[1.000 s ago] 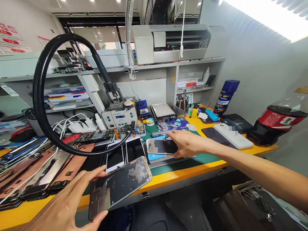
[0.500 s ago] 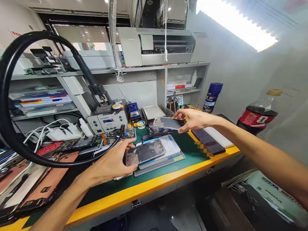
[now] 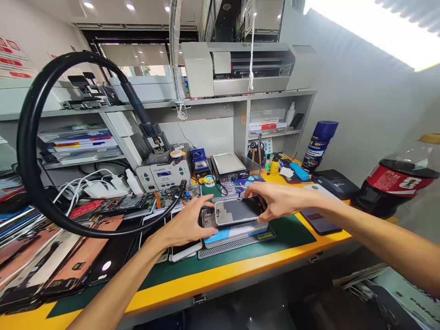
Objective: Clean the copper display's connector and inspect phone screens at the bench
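My right hand (image 3: pixel 280 200) grips the right end of a phone screen panel (image 3: pixel 237 211), its grey and dark inner face showing. Beneath that panel lies an opened phone housing (image 3: pixel 208 219), mostly covered by it; whether the two touch I cannot tell. At the housing's left end, my left hand (image 3: pixel 185 222) has thumb and fingers closed round its edges. The housing rests on a blue and white flat stack (image 3: pixel 228 234), on a grey perforated pad (image 3: pixel 237 246) over the green mat (image 3: pixel 292 238).
Old phone shells (image 3: pixel 80 256) crowd the left, under a looped black hose (image 3: pixel 25 160). A control box (image 3: pixel 165 174) and a flat heating plate (image 3: pixel 228 162) stand behind. To the right are another phone (image 3: pixel 321 222), a spray can (image 3: pixel 319 144) and a cola bottle (image 3: pixel 392 181).
My right hand has brought the screen panel down and over the phone housing, which it now largely covers. My left hand stays at the housing's left end. The camera view has shifted left.
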Motion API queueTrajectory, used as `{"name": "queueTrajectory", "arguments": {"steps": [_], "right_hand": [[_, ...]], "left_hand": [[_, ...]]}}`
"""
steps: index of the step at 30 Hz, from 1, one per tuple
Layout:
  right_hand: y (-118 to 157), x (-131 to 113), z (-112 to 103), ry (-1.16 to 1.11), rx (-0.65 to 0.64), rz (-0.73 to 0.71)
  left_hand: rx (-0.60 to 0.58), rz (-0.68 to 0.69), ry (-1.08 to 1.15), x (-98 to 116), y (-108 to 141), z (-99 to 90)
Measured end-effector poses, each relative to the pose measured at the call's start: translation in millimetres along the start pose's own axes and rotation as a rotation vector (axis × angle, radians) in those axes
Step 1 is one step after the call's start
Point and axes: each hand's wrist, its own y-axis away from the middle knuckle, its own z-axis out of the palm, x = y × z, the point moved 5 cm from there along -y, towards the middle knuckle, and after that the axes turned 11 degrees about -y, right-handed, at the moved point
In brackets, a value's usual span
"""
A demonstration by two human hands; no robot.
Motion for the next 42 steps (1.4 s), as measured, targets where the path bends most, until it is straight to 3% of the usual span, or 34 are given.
{"name": "queueTrajectory", "arguments": {"steps": [5, 16, 42], "right_hand": [[-10.7, -8.3, 14.4, -0.010, -0.071, -0.040], [-30.9, -17.9, 21.3, -0.007, -0.146, -0.042], [-53.5, 0.3, 25.9, -0.031, -0.195, -0.137]], "left_hand": [[-0.007, -0.038, 0.007, -4.9, 7.3, 0.6], [-0.003, -0.056, -0.026, -15.2, 18.9, 1.7], [0.055, -0.036, -0.111, -19.8, 17.0, 1.1]]}}
